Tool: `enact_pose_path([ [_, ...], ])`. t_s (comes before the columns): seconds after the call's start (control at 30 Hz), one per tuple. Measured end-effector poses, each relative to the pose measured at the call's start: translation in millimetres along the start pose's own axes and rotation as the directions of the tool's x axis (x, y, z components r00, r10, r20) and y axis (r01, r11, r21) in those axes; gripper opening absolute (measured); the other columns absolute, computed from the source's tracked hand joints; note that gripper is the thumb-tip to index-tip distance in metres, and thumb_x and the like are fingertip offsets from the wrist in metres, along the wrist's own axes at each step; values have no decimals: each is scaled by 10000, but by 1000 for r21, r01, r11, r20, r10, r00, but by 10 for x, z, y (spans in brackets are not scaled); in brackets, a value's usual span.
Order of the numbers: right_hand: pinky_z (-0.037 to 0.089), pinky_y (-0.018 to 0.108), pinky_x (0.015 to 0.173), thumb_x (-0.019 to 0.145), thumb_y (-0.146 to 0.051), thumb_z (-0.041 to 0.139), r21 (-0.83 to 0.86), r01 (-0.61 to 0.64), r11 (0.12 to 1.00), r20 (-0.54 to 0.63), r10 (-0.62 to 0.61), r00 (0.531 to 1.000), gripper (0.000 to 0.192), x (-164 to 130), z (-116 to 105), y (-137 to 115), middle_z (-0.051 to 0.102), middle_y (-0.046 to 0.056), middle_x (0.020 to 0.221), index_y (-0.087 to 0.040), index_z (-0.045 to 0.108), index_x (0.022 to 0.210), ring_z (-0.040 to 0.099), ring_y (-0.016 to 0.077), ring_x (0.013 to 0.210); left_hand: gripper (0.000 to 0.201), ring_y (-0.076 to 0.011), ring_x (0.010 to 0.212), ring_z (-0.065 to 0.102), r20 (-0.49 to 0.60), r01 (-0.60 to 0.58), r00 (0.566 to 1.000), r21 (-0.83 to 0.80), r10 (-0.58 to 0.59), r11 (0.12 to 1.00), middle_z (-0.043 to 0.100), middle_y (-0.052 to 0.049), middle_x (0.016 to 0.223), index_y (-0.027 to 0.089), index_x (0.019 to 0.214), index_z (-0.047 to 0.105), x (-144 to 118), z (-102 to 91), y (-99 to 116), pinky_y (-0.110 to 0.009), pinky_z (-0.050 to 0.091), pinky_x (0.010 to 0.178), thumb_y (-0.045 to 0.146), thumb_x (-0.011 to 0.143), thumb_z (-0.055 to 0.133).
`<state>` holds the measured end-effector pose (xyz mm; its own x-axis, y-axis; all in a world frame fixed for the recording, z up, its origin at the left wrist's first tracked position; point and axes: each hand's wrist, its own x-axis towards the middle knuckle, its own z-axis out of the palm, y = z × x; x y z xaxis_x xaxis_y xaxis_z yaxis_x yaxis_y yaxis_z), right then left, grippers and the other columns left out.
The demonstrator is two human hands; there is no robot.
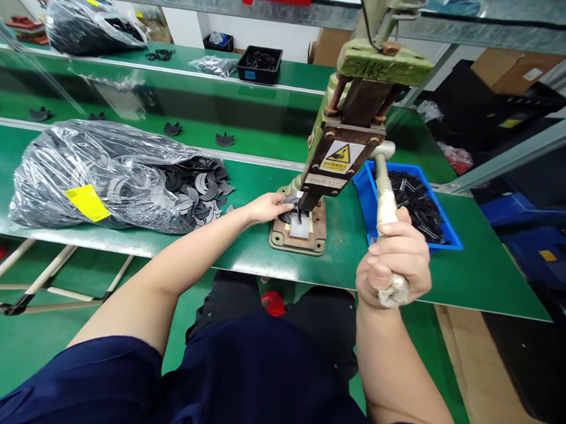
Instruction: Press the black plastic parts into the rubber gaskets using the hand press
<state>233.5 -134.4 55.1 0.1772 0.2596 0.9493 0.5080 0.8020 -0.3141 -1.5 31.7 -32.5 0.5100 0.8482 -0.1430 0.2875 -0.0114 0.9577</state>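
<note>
A green hand press stands on the green bench, with a yellow warning label on its front. My right hand is closed around the wrapped end of the press lever, which points toward me. My left hand reaches to the press base and holds a dark crescent-shaped flat piece under the ram. Its fingertips touch the piece beside the tool.
A clear plastic bag spilling dark crescent pieces lies at the left. A blue bin of small black parts sits right of the press. Behind runs a green conveyor with loose pieces, a black bin and another bag.
</note>
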Motion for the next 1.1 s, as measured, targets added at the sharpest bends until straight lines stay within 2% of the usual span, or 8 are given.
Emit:
enact_pose_path([
  [0.27, 562, 665, 1145, 963, -464, 666, -17, -22, 1000, -1, 22, 1000, 365, 23, 11, -51, 596, -23, 702, -244, 572, 687, 724, 191, 927, 319, -76, 524, 499, 51, 140, 989, -56, -137, 989, 650, 4, 678, 145, 781, 687, 5, -12, 206, -210, 366, 507, 401, 870, 855],
  [0.5, 581, 646, 1121, 958, -488, 670, -23, -4, 1000, 0, 4, 1000, 359, 64, 26, -46, 581, -29, 699, -261, 565, 699, 718, 190, 898, 302, -117, 458, 610, 71, 384, 921, -16, -382, 923, 701, -46, 628, 149, 816, 692, -50, -29, 423, -210, 272, 421, 395, 915, 837],
  [0.6, 612, 574, 1075, 918, -502, 734, 49, 64, 997, -31, -62, 998, 228, 401, 74, -15, 602, -28, 765, -279, 687, 929, 734, 187, 923, 323, -107, 449, 615, 66, 368, 928, -39, -366, 929, 707, -43, 623, 147, 815, 678, -83, -20, 426, -198, 293, 416, 410, 926, 829],
  [0.67, 625, 511, 1030, 905, -512, 759, 119, 110, 987, -45, -105, 993, 382, 767, 120, 1, 653, 13, 938, -252, 698, 1177, 745, 194, 1002, 341, -101, 449, 621, 71, 344, 938, -79, -339, 936, 704, -35, 624, 148, 821, 669, -101, -3, 392, -189, 317, 417, 427, 919, 838],
  [0.83, 537, 496, 1149, 983, -433, 645, 178, -89, 980, 101, 72, 992, 562, 1335, 183, 32, 594, 116, 1380, -185, 533, 1475, 668, 231, 1339, 425, -91, 456, 615, 50, 235, 972, -178, -230, 956, 705, -27, 631, 149, 812, 645, -293, 11, 316, -184, 370, 430, 515, 897, 842],
  [0.93, 576, 530, 1104, 975, -445, 663, 34, -103, 994, -5, 104, 995, 575, 930, 173, 103, 538, 176, 1478, -186, 505, 1463, 622, 280, 1396, 455, -104, 493, 642, 42, 142, 990, -190, -136, 971, 680, -11, 605, 157, 800, 626, -567, -32, 353, -183, 382, 443, 548, 884, 843],
  [1.0, 577, 544, 1129, 993, -458, 622, -140, -232, 963, -38, 229, 973, 534, 428, 162, 127, 574, 152, 1377, -228, 477, 1452, 673, 238, 1254, 461, -106, 510, 655, 55, 93, 995, -195, -84, 976, 677, 0, 615, 162, 807, 621, -768, -63, 410, -186, 398, 456, 562, 883, 836],
  [1.1, 650, 454, 1025, 963, -394, 672, -168, -420, 892, 309, 452, 837, 396, -278, 164, 50, 702, 97, 1182, -237, 603, 1319, 728, 200, 1091, 477, -113, 532, 674, 99, 64, 994, -208, -44, 976, 684, 6, 642, 167, 829, 623, -1011, -72, 505, -196, 437, 485, 598, 885, 818],
])
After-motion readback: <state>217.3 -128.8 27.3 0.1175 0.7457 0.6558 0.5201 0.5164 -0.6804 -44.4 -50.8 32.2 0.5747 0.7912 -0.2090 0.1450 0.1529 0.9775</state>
